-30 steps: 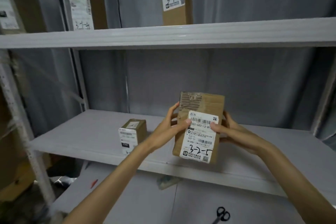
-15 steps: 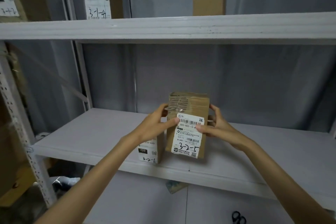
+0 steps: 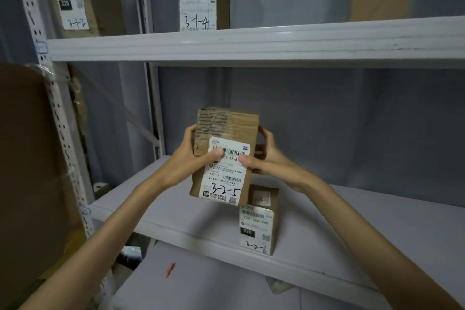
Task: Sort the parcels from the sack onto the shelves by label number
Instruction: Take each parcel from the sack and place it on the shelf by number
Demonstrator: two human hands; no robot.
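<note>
both forearms bare, no sleeves in view; left hand (image 3: 187, 158), right hand (image 3: 270, 158) ungloved.

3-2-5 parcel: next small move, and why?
Probably set the 3-2-5 parcel down on the middle shelf, just left of the 3-2-6 parcel. The left hand and right hand hold it above the board, bare shelf shows on that side, and the upper-shelf labels seem to rise left to right.

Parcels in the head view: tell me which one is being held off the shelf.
The parcel marked 3-2-5, gripped by the left hand and right hand. The others stand on shelves.
</note>
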